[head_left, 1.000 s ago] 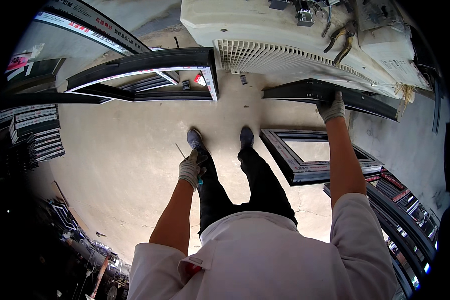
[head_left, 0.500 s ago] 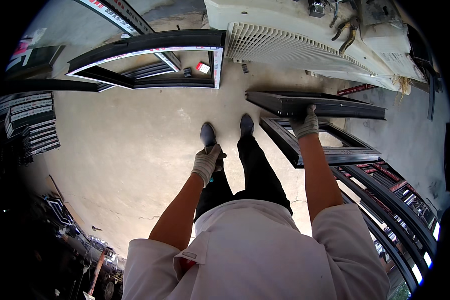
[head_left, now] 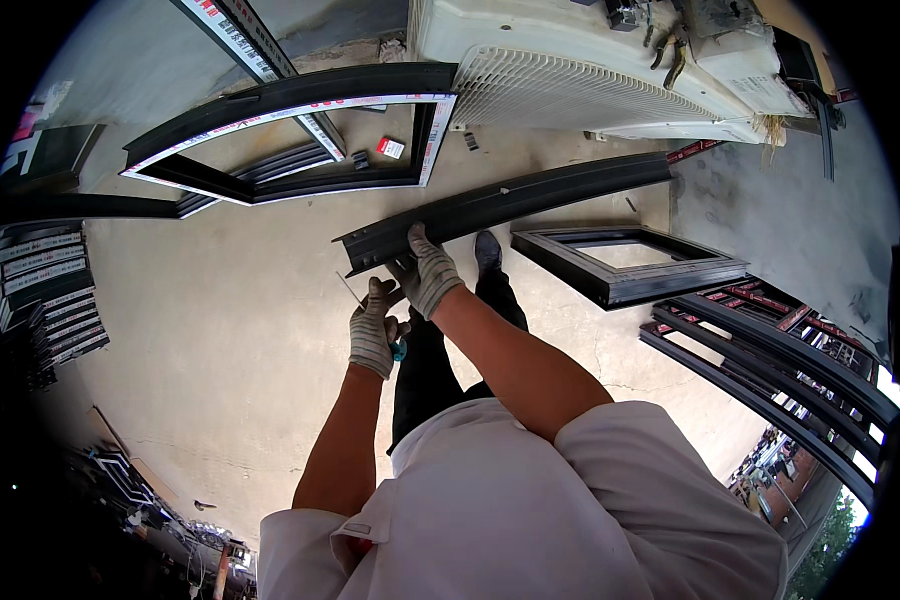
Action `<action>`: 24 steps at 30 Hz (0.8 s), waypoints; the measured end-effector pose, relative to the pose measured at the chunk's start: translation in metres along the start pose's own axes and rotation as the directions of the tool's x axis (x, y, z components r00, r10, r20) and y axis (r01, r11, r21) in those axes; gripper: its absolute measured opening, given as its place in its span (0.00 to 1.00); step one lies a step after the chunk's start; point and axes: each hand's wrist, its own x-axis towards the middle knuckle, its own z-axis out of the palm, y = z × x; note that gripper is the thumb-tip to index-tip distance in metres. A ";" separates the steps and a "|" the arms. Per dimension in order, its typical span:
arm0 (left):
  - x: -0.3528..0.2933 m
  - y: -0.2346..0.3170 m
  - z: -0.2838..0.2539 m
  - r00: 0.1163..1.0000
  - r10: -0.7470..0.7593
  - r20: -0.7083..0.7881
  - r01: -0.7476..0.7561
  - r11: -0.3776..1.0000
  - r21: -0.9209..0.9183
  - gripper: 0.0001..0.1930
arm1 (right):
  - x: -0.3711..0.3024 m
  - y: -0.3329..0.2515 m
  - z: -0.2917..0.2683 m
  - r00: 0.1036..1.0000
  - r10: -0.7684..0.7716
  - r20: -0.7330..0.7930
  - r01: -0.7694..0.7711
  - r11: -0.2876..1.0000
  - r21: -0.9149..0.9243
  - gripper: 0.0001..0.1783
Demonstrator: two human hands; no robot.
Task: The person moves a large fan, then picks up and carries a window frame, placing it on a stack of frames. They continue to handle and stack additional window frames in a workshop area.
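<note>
My right hand, in a striped grey work glove, grips a black window frame near its left end. The frame is seen edge-on and slants up to the right. My left hand, gloved likewise, is closed round a screwdriver with a teal handle. Its thin shaft sticks out past the fingers toward the frame's left end, and whether the tip touches the frame I cannot tell. Both hands are close together in front of my legs.
Another black frame lies to the right, by a rack of black profiles. Far left stands a black frame with white film. A cream slatted housing carries pliers. Profiles are stacked at the left.
My right hand has swung the frame from the right to the middle, before my body. My left hand has moved slightly left, and the screwdriver's shaft now points at the frame.
</note>
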 end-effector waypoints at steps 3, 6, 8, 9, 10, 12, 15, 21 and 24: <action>0.013 0.017 -0.033 0.996 0.025 -0.082 -0.040 0.982 -0.184 0.30 | 0.002 0.045 0.015 0.992 0.124 0.034 -0.124 0.992 -0.004 0.22; 0.021 0.026 -0.059 0.977 0.044 -0.208 -0.078 0.984 -0.161 0.30 | 0.008 0.071 0.021 0.971 0.223 0.087 -0.221 0.975 -0.033 0.20; 0.024 0.036 -0.069 0.976 0.063 -0.211 -0.112 0.966 -0.232 0.27 | 0.009 0.077 0.024 0.981 0.174 0.089 -0.169 0.983 -0.065 0.20; 0.027 0.041 -0.073 0.980 0.045 -0.196 -0.096 0.962 -0.255 0.24 | 0.010 0.076 0.024 0.978 0.128 0.163 -0.114 0.989 -0.098 0.21; 0.030 0.042 -0.075 0.984 0.054 -0.168 -0.100 0.955 -0.279 0.23 | 0.011 0.071 0.024 0.972 0.157 0.176 -0.136 0.983 -0.124 0.21; 0.035 0.042 -0.079 0.990 0.075 -0.118 -0.111 0.937 -0.331 0.20 | 0.012 0.058 0.023 0.954 0.220 0.201 -0.184 0.966 -0.183 0.21; 0.042 0.044 -0.073 0.992 0.094 -0.087 -0.122 0.903 -0.412 0.17 | 0.008 0.020 0.024 0.993 0.093 0.075 -0.075 0.972 -0.223 0.28; 0.043 0.053 -0.059 0.992 0.070 -0.104 -0.112 0.870 -0.481 0.15 | 0.021 -0.117 -0.022 0.951 -0.284 -0.123 0.287 0.958 0.007 0.20; 0.053 0.050 -0.067 0.990 0.074 -0.121 -0.124 0.864 -0.487 0.15 | 0.015 -0.151 -0.030 0.963 -0.267 -0.045 0.262 0.960 -0.098 0.14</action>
